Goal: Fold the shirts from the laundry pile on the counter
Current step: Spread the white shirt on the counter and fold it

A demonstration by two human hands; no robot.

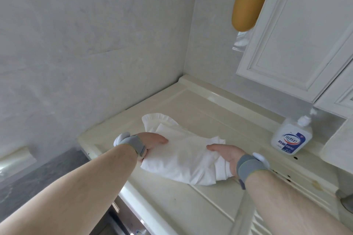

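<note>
A white shirt (183, 156) lies bunched and partly folded on the cream counter (191, 202); a ruffled edge of it sticks out toward the back wall. My left hand (152, 142) grips the shirt's left edge, thumb on top and fingers tucked beneath the cloth. My right hand (227, 155) holds the shirt's right edge the same way, thumb over the fabric and fingers hidden under it. Both wrists wear grey straps.
A pump bottle of hand soap (291, 138) stands at the counter's right rear. White wall cabinets (298, 30) hang above it, with a yellow and orange holder (246, 9) on the wall. The counter's left edge drops to a dark grey floor (34, 177).
</note>
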